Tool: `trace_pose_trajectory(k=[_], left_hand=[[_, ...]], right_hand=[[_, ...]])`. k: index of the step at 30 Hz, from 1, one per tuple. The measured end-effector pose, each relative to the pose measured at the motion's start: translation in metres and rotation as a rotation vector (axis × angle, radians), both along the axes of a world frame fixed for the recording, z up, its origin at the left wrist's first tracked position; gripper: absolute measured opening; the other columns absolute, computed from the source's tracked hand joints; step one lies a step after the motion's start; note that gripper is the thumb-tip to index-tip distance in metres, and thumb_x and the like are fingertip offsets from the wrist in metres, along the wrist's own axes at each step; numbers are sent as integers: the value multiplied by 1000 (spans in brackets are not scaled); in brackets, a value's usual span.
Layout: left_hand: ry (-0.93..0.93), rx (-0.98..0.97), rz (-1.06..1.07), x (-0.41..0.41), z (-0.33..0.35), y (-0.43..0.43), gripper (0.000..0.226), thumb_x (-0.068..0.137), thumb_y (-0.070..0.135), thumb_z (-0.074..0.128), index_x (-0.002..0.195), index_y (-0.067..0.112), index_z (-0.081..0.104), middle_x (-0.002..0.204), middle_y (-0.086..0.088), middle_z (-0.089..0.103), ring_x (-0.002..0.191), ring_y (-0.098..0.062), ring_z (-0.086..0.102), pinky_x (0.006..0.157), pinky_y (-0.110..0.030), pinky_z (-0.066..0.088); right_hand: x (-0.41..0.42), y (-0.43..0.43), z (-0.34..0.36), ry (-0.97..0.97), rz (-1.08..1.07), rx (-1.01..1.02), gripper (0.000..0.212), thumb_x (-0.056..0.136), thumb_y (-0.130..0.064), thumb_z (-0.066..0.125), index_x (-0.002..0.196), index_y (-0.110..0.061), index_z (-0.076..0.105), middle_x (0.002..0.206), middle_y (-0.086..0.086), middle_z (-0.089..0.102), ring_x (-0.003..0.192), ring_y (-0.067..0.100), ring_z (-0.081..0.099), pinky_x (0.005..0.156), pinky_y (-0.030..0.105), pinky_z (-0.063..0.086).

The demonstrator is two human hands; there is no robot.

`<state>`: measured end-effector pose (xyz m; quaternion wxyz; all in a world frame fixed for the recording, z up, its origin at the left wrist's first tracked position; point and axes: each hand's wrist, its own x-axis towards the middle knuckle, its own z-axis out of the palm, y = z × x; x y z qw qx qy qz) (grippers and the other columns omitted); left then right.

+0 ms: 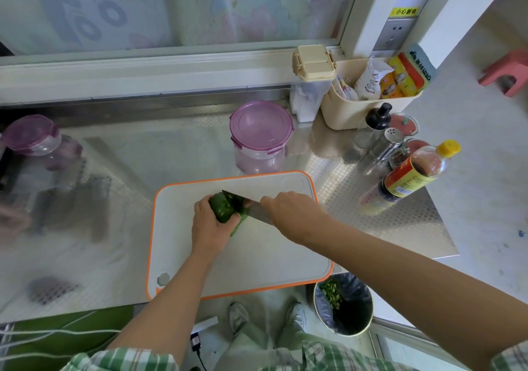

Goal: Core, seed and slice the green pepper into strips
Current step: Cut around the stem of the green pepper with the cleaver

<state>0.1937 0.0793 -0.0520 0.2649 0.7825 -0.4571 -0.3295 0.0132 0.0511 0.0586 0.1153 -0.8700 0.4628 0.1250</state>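
A green pepper (224, 209) lies on the white cutting board with an orange rim (257, 256), toward the board's far left. My left hand (211, 224) grips the pepper from the near side, fingers curled over it. My right hand (288, 210) holds a knife (243, 203) by its handle. The blade points left and sits across the pepper's right part, its tip past the top of the pepper. A lighter green piece (239, 224) shows just under the blade, by my left thumb.
A purple-lidded jar (261, 136) stands just beyond the board, another (37, 142) at far left. Bottles and shakers (400, 167) crowd the right, with a cream basket (368, 96) behind. A bin with green scraps (343, 303) sits on the floor below the board's right corner.
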Motion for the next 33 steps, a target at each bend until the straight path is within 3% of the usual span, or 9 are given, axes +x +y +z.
trace_pose_trajectory(k=[3,9,14,17,20,23,28,30,33], left_hand=[[-57,-27,4,-7,1,0,69,76,29,78,131,7,43,130,-10,45,114,-32,52,91,-41,46],[-169,-88,78,-25,5,5,73,71,31,83,127,5,44,128,-12,44,113,-34,49,84,-43,46],[-142,-167,175,-31,5,12,85,60,33,90,122,2,41,126,-13,40,117,-33,43,87,-47,49],[-131,-121,133,-27,7,17,86,61,42,87,122,8,37,128,-7,39,119,-28,46,86,-44,50],[-72,-27,115,-19,10,22,78,71,49,79,123,18,30,134,-3,48,118,-28,54,90,-42,49],[16,-13,94,-7,10,24,66,77,39,78,115,21,28,125,-4,54,113,-32,58,87,-40,49],[174,104,-41,12,11,21,94,66,35,88,142,20,34,127,-1,32,119,-23,44,105,-44,44],[164,69,-76,12,12,21,85,60,41,90,130,23,46,124,1,38,114,-22,49,99,-44,49],[88,-26,-10,8,15,25,86,54,37,92,123,23,43,119,3,54,109,-20,55,92,-39,50]], right_hand=[[10,6,-1,-11,-46,12,34,88,3,50,120,-8,47,108,12,58,98,32,59,68,34,35],[6,25,-10,-48,-147,31,40,84,8,53,119,-8,43,106,11,60,97,31,61,66,34,35],[0,25,-15,-108,-218,21,33,87,5,48,115,-10,41,75,3,42,75,27,47,63,35,32],[-6,12,-20,-129,-192,36,25,94,-7,48,117,-13,43,90,9,55,81,30,54,63,35,32],[-12,2,-23,-137,-151,62,20,95,-13,46,115,-13,45,79,4,44,72,27,45,61,33,32],[-15,1,-22,-154,-122,86,14,96,-16,44,109,-12,44,75,4,40,71,28,44,60,32,31],[-17,1,-17,-141,-46,77,20,98,-23,44,115,-13,47,82,7,46,74,27,49,61,32,32],[-19,-3,-13,-132,-38,66,21,97,-25,46,115,-13,48,86,10,50,81,30,55,62,32,32],[-21,-8,-5,-131,-50,45,24,96,-28,47,116,-14,48,98,14,58,90,33,57,63,33,35]])
